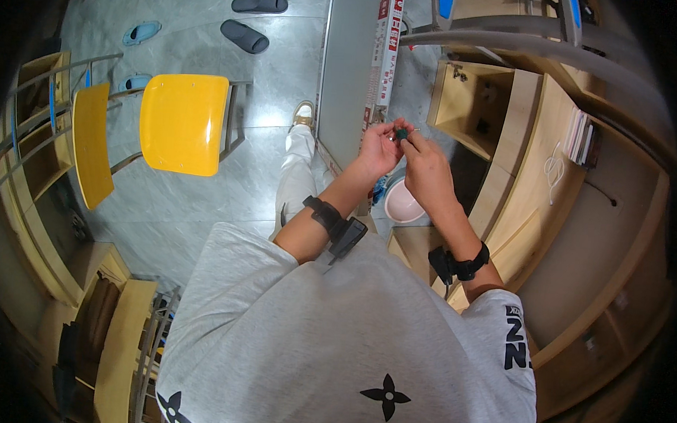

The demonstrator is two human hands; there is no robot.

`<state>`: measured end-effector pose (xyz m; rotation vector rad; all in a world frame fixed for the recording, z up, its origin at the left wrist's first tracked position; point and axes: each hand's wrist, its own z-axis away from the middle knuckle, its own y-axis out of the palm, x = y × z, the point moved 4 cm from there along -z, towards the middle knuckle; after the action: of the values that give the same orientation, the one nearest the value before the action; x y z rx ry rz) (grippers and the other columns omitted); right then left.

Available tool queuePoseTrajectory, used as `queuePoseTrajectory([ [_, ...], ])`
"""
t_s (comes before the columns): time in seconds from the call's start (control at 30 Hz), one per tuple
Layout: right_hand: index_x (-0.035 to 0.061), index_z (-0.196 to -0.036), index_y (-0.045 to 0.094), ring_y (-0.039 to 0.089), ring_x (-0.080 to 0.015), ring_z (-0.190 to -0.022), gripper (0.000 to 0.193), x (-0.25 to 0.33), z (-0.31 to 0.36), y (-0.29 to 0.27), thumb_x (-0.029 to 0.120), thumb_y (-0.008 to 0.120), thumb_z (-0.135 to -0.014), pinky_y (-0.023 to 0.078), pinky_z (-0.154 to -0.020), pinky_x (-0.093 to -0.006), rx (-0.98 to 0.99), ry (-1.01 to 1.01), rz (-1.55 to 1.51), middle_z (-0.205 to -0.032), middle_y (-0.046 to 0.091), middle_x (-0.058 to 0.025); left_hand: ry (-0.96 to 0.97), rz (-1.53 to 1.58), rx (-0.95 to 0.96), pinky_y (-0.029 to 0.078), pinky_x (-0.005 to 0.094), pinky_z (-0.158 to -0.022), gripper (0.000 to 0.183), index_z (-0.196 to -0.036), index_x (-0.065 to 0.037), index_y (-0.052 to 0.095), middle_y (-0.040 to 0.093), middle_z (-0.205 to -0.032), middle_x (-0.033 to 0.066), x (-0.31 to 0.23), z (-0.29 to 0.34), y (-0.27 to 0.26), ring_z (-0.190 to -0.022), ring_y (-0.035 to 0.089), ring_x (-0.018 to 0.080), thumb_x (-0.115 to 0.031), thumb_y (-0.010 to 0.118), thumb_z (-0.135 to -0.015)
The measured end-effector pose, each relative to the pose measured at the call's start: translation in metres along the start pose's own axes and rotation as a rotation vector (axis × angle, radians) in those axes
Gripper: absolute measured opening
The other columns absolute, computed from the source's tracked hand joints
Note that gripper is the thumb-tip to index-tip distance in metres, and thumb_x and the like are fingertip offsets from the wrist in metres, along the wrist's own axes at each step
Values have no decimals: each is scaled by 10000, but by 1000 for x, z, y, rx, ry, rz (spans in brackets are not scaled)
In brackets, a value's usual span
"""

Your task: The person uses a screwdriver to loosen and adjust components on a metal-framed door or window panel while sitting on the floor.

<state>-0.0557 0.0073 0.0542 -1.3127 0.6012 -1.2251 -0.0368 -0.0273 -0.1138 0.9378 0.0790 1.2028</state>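
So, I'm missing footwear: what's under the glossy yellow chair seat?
At the upper-left corner of the glossy yellow chair seat, a light-blue slipper shows; whether it extends underneath is hidden. Grey metal legs show at right. The seat covers the grey tiled floor below.

Grey shirt (304,337); 2 black forearm straps (324,214).

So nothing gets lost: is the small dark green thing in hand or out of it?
In hand: the right hand pinches the small dark green thing, close to the left hand.
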Motion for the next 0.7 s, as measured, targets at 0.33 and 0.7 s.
queuePoseTrajectory([
  [0.33, -37, -986, 604, 563, -328, -829, 345, 9, 8, 8, -71, 561, -645, 489, -730, -407, 88, -7, 43, -964, 568, -137, 4, 13, -5, 460, 382, -948, 175, -984, 20, 509, 589, -979, 160, 3, 10, 0, -956, 583, 279, -97, 388, -933],
  [0.7, -46, -1023, 600, 570, -302, -885, 348, 19, 26, 18, -28, 569, -677, 512, -731, -377, 120, -59, 131, -1026, 565, -129, -33, 82, 12, 447, 428, -988, 144, -947, -4, 472, 568, -932, 145, 8, 17, -11, -937, 577, 284, -104, 370, -963],
])
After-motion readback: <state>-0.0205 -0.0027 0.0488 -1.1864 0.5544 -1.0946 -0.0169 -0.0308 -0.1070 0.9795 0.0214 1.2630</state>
